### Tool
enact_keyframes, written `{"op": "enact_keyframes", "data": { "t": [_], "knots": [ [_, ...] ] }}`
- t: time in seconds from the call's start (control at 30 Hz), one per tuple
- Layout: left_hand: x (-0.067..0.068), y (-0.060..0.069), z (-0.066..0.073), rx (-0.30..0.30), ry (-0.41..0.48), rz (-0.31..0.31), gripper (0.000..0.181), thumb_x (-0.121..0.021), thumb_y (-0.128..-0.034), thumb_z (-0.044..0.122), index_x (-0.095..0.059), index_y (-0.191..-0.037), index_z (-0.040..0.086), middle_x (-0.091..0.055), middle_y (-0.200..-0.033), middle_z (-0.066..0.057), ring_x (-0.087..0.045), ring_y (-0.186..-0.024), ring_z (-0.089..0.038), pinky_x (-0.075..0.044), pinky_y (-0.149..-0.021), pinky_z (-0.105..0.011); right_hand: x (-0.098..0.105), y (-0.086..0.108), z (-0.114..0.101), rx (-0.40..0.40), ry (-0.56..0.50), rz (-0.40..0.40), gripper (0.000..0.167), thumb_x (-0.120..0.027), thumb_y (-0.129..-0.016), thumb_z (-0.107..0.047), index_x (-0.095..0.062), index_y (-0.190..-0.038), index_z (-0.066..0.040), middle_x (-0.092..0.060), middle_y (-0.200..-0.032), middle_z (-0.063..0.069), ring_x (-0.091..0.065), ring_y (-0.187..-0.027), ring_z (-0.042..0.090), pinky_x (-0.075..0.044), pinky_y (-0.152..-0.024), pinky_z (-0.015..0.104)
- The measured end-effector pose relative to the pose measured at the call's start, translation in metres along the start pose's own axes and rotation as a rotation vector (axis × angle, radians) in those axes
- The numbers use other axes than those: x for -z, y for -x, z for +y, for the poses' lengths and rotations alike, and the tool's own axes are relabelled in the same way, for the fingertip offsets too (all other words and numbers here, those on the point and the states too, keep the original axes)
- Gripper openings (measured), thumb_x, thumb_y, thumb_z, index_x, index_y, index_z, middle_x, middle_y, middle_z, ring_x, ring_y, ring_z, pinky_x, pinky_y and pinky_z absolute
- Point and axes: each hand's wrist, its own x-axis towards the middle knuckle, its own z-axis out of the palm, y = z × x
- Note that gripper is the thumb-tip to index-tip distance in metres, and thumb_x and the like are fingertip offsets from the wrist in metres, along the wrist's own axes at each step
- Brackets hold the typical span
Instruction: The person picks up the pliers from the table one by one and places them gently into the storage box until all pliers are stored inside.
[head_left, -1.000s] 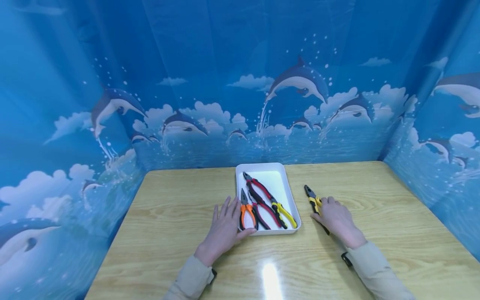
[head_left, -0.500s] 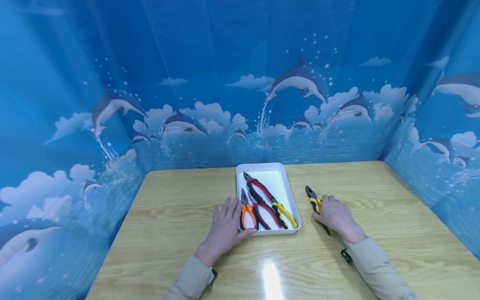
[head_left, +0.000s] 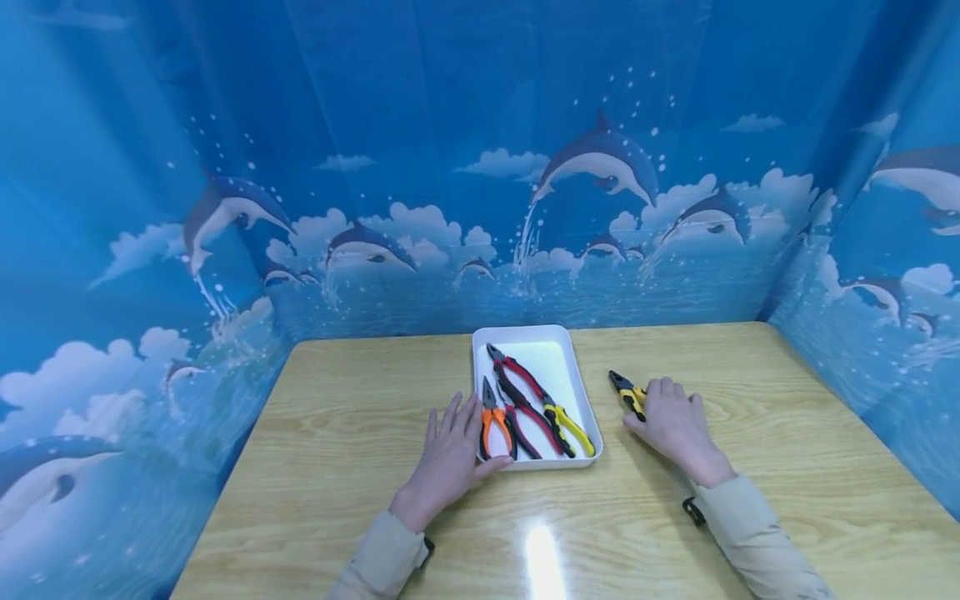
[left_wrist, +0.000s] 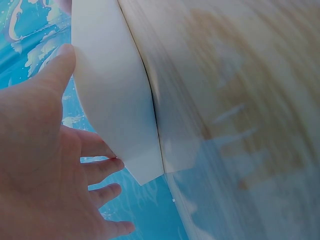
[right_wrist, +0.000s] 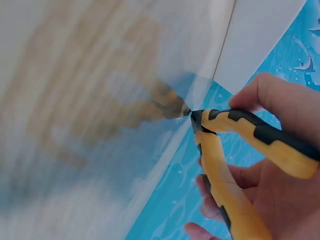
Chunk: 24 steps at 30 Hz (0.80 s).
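Observation:
My right hand (head_left: 671, 425) grips pliers (head_left: 628, 396) with yellow and black handles at the table's right side. In the right wrist view the pliers (right_wrist: 215, 165) have their handles spread, thumb against one and fingers about the other; the dark head points at the table. My left hand (head_left: 447, 450) lies at the left front corner of a white tray (head_left: 592, 392). Its fingers are fairly straight and touch the tray wall (left_wrist: 112, 90) in the left wrist view. Inside the tray lie orange-handled needle-nose pliers (head_left: 488, 417), red and black pliers (head_left: 528, 379), and a yellow-handled tool (head_left: 573, 427), partly overlapping.
The wooden table (head_left: 360, 417) spreads to both sides of the tray and in front of it. A blue dolphin-print curtain (head_left: 420, 167) stands behind the table and along both sides. Light glares off the table (head_left: 543, 558) near the front.
The pliers under my right hand have turned a little, and the rear handle end that stuck out below the thumb is now hidden. My left hand and the tray have stayed in place.

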Motion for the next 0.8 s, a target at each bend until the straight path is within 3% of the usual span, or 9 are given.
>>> {"op": "enact_keyframes", "data": {
  "t": [0.5,0.8],
  "knots": [
    [0.0,0.0,0.0,0.003,0.002,-0.001,0.099,-0.058,-0.0905,0.07,-0.028,-0.16,0.005,-0.022,-0.167,-0.015,-0.013,-0.154,-0.041,-0.014,-0.121,-0.067,0.006,0.0,-0.006,0.032,-0.043,0.157,0.042,-0.07,-0.087,-0.03,-0.051,-0.094,0.007,-0.046,-0.084,0.017,-0.044,-0.073,0.031,-0.036,-0.06,0.04],
    [0.0,0.0,0.0,-0.001,0.007,0.005,0.099,-0.059,-0.0903,0.069,-0.029,-0.159,0.005,-0.023,-0.167,-0.015,-0.014,-0.154,-0.041,-0.014,-0.121,-0.067,0.014,-0.003,-0.019,0.045,-0.056,0.166,0.05,-0.071,-0.089,-0.03,-0.053,-0.105,0.013,-0.05,-0.091,0.022,-0.047,-0.077,0.032,-0.038,-0.061,0.041]
  ]
}}
